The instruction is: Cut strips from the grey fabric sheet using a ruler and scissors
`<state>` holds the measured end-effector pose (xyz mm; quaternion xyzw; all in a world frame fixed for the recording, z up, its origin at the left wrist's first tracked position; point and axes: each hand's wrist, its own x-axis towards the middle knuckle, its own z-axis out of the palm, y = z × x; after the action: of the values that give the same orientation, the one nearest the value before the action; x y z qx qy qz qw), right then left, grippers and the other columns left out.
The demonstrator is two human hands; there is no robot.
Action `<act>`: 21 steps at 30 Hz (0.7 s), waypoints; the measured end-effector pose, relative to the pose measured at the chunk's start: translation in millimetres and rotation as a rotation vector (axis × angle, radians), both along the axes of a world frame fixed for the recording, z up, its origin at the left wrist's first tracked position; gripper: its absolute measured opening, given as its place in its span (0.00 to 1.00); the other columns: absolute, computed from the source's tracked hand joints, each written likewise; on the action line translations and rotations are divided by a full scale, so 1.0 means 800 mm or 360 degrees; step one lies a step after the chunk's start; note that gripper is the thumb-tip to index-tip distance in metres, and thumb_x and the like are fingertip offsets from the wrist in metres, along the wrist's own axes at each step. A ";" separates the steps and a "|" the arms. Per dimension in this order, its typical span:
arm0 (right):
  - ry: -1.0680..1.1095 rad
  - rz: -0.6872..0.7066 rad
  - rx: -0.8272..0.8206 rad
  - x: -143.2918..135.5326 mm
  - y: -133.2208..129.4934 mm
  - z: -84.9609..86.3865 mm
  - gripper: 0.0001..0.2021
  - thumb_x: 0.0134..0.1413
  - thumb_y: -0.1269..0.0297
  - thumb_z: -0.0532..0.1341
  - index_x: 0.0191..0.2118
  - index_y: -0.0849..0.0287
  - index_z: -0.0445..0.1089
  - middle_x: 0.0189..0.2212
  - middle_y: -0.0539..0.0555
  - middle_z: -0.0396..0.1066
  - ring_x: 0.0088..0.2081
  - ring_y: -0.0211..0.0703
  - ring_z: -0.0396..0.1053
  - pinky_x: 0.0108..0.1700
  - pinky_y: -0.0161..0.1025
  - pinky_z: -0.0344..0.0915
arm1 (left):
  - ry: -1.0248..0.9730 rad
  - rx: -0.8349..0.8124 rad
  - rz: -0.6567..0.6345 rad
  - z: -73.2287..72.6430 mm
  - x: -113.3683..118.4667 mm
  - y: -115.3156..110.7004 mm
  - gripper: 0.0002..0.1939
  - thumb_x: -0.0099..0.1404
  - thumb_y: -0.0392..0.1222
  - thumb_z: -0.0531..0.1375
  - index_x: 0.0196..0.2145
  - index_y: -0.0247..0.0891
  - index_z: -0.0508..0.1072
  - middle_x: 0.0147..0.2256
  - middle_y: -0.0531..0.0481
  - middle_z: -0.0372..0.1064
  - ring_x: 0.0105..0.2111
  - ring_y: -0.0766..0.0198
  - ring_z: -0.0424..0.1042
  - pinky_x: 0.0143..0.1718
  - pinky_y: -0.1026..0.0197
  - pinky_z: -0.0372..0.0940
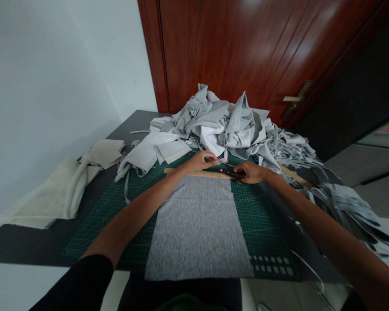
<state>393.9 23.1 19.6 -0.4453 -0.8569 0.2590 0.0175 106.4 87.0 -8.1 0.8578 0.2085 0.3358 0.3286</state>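
Head view: black scissors are gripped by the right hand at twelve o'clock of the grey fabric; its far edge is pinched by the left hand. Blades should be kept along the wooden ruler.

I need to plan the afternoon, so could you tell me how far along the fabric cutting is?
Already cut: a heap of grey strips behind the green mat. In hand: the right hand holds black scissors at the far edge of the grey fabric piece, the left hand beside the wooden ruler. Left: most of that piece is uncut.
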 end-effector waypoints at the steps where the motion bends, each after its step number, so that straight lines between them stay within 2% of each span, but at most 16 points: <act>1: 0.0004 -0.0007 -0.0002 -0.001 0.000 0.000 0.08 0.44 0.66 0.65 0.27 0.55 0.63 0.24 0.45 0.62 0.27 0.39 0.61 0.32 0.38 0.53 | 0.0010 -0.0010 0.0011 0.002 -0.001 -0.001 0.10 0.71 0.46 0.66 0.37 0.39 0.84 0.38 0.46 0.82 0.39 0.61 0.78 0.46 0.58 0.68; 9: -0.0073 0.0053 0.0093 -0.006 0.003 0.003 0.09 0.44 0.65 0.66 0.27 0.55 0.62 0.24 0.46 0.64 0.28 0.39 0.62 0.32 0.39 0.54 | 0.0039 -0.0018 0.0025 0.009 -0.004 -0.005 0.10 0.71 0.46 0.65 0.37 0.38 0.84 0.38 0.46 0.82 0.39 0.62 0.77 0.44 0.60 0.67; 21: -0.0109 0.0076 0.0090 -0.012 0.006 0.003 0.10 0.45 0.66 0.66 0.27 0.55 0.61 0.23 0.46 0.63 0.27 0.39 0.60 0.32 0.40 0.53 | 0.0010 -0.0033 0.0014 0.008 -0.005 0.001 0.11 0.71 0.47 0.65 0.37 0.38 0.84 0.39 0.43 0.82 0.39 0.60 0.77 0.44 0.58 0.68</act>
<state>384.1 27.7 22.0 -0.4327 -0.8744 0.2196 -0.0054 102.2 87.6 -1.8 0.8544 0.2167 0.3324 0.3355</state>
